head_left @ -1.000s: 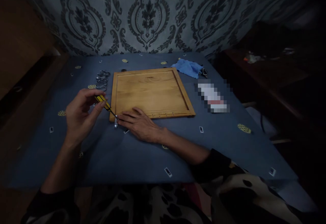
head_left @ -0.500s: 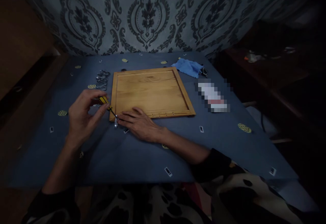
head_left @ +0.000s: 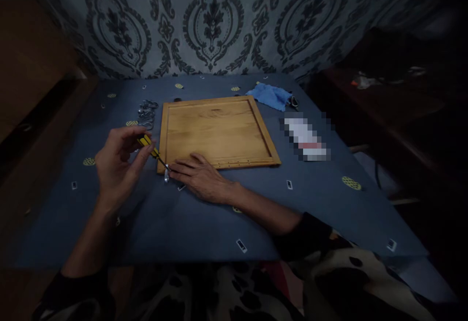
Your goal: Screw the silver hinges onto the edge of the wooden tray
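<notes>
1. Panel [head_left: 215, 131]: wooden, with a raised frame, lying flat mid-table; its near left corner sits between the two hands.
2. Left hand [head_left: 119, 162]: thumb and fingers closed on a yellow-and-black screwdriver [head_left: 145, 140], slanted down so its tip meets a small metal fitting [head_left: 166, 175] at that corner.
3. Right hand [head_left: 204, 179]: laid over the panel's near edge, fingertips beside the fitting (cannot tell whether they pinch it).
4. Edges: the fitting juts past the panel's near edge, over the table [head_left: 190, 238]. Broad strip of table between panel and the table's near edge, right forearm crossing it; more room left of the left hand.
5. Writing: small white tags on the patterned blue cover, lettering too dim to read surely. White-and-red strip [head_left: 307, 138], right of the panel, pixelated.
6. Around: metal parts [head_left: 146, 112] bunched just left of the panel, beyond the left hand; blue cloth [head_left: 269, 97] by the far right corner; patterned curtain [head_left: 212, 19] behind.
7. In the way: right hand hides part of the near rim.
</notes>
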The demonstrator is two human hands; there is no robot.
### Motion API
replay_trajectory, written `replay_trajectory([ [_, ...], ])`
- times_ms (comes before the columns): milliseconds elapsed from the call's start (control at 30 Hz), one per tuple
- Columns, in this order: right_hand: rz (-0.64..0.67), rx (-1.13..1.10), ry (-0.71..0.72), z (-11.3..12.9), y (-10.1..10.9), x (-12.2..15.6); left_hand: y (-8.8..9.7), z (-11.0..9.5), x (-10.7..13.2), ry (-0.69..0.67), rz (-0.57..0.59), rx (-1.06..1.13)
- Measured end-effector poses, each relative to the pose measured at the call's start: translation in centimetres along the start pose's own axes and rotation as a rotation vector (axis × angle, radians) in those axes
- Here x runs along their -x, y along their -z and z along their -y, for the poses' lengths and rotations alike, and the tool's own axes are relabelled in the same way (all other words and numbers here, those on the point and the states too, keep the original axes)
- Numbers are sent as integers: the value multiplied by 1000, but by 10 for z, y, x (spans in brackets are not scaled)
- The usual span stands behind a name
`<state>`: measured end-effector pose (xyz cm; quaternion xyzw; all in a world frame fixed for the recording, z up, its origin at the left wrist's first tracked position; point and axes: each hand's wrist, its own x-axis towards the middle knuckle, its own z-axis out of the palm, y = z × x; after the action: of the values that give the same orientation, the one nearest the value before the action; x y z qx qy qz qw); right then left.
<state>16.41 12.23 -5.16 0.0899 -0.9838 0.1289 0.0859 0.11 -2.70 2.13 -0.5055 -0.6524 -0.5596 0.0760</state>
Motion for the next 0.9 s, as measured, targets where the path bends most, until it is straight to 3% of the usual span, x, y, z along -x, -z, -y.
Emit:
replay_trajectory([
  [200, -3, 3, -2, 0, 1, -1, 2, -7, -3, -11, 82, 53],
  [400, -18, -10, 8, 0, 1, 1, 3, -15, -8, -43, -47, 58],
  [900, -1, -34, 1, 0, 2, 1, 2, -5, -1, -3, 19, 31],
])
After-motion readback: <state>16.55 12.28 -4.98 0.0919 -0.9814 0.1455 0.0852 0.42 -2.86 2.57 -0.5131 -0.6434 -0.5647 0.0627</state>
